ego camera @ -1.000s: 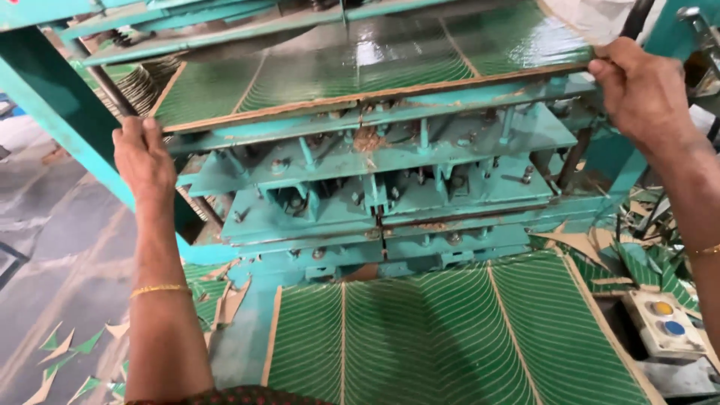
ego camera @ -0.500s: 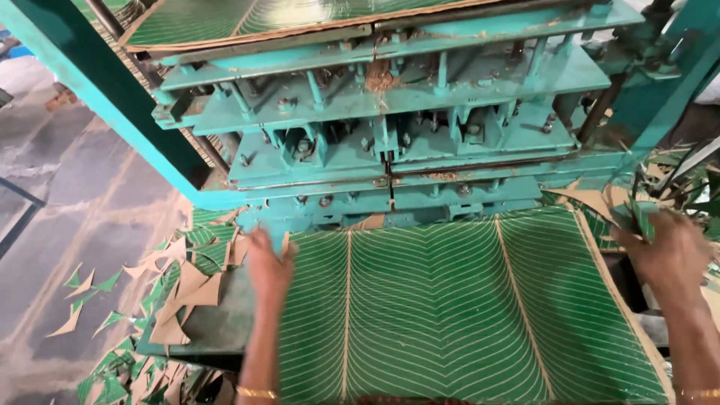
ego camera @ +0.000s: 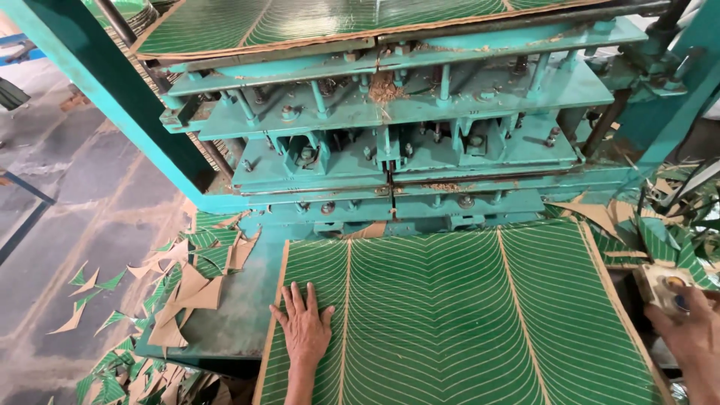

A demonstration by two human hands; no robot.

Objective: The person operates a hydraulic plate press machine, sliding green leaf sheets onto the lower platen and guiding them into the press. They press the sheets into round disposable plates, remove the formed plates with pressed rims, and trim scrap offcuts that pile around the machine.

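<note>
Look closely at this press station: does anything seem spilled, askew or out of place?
Yes. Green and brown offcuts lie scattered over the table edge and floor at left, with more scraps heaped at right. Fibrous debris clings to the teal press. The green leaf-print sheet under the left hand lies flat and square.

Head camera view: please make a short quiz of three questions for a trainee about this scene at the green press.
1. True or false: the left hand lies flat on the green leaf-pattern sheet.
2. What is the right hand reaching? A) the small button box B) the upper sheet C) the floor scraps
3. Fill in: the teal press stands ____ the sheet on the table.

Key: 1 true; 2 A; 3 behind.
</note>
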